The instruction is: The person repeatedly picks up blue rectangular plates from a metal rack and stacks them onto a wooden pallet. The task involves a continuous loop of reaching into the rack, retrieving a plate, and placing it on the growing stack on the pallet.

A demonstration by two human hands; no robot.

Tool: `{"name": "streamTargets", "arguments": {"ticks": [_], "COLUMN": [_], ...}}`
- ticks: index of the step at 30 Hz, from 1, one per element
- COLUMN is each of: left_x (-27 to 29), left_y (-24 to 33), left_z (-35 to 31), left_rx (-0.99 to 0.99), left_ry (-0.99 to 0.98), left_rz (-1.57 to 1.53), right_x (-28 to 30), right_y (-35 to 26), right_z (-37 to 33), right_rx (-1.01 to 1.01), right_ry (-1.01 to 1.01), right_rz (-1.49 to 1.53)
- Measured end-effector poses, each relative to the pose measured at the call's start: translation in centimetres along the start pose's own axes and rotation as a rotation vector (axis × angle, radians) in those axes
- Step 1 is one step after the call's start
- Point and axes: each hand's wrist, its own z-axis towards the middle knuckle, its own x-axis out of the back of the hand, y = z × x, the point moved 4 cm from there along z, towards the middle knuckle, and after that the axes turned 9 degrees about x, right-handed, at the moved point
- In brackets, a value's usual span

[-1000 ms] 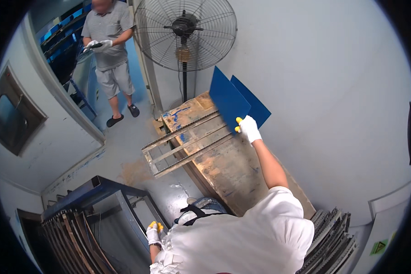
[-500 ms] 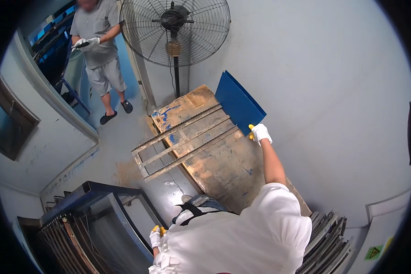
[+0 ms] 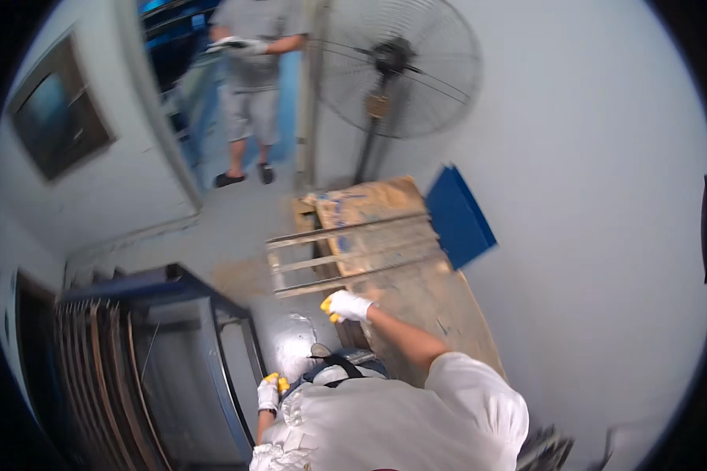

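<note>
My right hand (image 3: 347,306), in a white glove with yellow fingertips, is in the air by the near left edge of the worn wooden table (image 3: 456,314). Its fingers curl loosely and nothing shows in them. Just beyond it lies a metal frame rack (image 3: 306,291) with long parallel rails, its left end jutting past the table edge. A blue folded panel (image 3: 457,220) stands tilted at the rack's right end, apart from both hands. My left hand (image 3: 269,392), gloved alike, hangs low beside my body with its fingers slightly apart and no object visible in it.
A dark blue metal stand (image 3: 212,345) with several upright frames (image 3: 94,377) stands at the left. Behind the table is a large pedestal fan (image 3: 393,59). A person (image 3: 251,78) in grey stands at the doorway, holding a dark object. More metal racks (image 3: 546,451) lean at lower right.
My right hand has left the blue panel's lower edge and moved left to the table's near left side. The panel stays at the rack's end. The view has turned left.
</note>
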Motion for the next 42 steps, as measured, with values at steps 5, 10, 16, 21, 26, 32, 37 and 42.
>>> {"name": "streamTargets", "arguments": {"ticks": [5, 10, 16, 21, 26, 32, 37, 42], "left_x": [0.0, 7.2, 13.6, 18.0, 21.7, 26.0, 27.6, 28.4], "left_y": [7.2, 2.0, -0.2, -1.3, -4.9, -3.2, 0.2, 1.6], "left_z": [-7.4, -9.2, -16.6, -21.3, -22.0, -21.8, -19.3, -19.2], "left_rx": [0.075, -0.066, 0.011, 0.064, 0.121, 0.132, 0.120, 0.146], "left_ry": [0.167, 0.265, 0.476, 0.543, 0.586, 0.569, 0.499, 0.411], "left_rz": [0.030, -0.298, -0.496, -0.557, -0.582, -0.428, -0.348, -0.351], "right_x": [-12.0, -19.8, -25.0, -30.5, -37.6, -42.2, -45.1, -49.9], "right_y": [-11.7, -13.2, -15.2, -19.1, -24.1, -31.9, -34.9, -33.6], "right_z": [5.0, 6.1, 7.0, 9.5, 10.4, 11.2, 14.8, 18.1], "right_rx": [0.088, -0.020, -0.111, -0.019, 0.037, 0.085, 0.038, 0.032], "right_ry": [-0.286, -0.436, -0.543, -0.597, -0.730, -0.757, -0.679, -0.840], "right_rz": [-0.079, 0.231, 0.211, 0.261, 0.358, 0.448, 0.518, 0.455]}}
